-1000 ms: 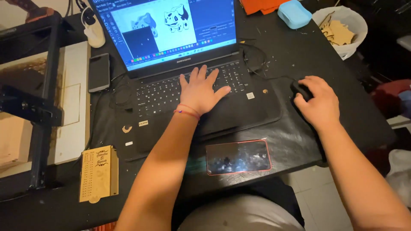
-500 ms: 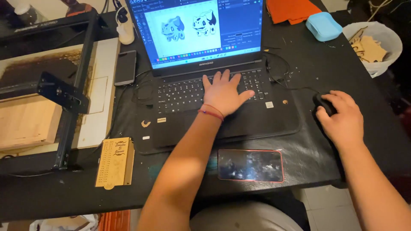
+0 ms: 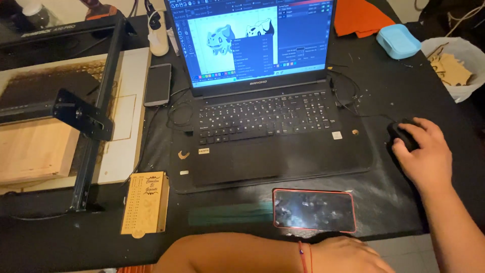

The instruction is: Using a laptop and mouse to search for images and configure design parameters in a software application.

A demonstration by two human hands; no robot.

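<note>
An open black laptop [image 3: 262, 116] stands on the black desk [image 3: 394, 197], its screen showing drawings of cartoon creatures with a menu over them. My right hand [image 3: 424, 154] rests on a black mouse [image 3: 402, 134] to the right of the laptop. My left hand [image 3: 348, 255] lies at the bottom edge of the view, below the desk's front edge, just in front of a phone with a red case [image 3: 314, 210]. A red string is tied around its wrist. Its fingers are cut off by the frame.
A laser engraver frame [image 3: 91, 116] with a wooden board [image 3: 33, 151] fills the left side. An engraved wooden tag [image 3: 145, 203] lies at front left. A second phone [image 3: 158, 84] sits left of the screen. A blue box [image 3: 398, 41], orange cloth [image 3: 361, 16] and a white bowl of wood scraps [image 3: 454, 65] stand at back right.
My left hand has left the laptop keyboard and dropped back to the desk's front edge. A menu has opened on the screen. The view has moved closer and shifted.
</note>
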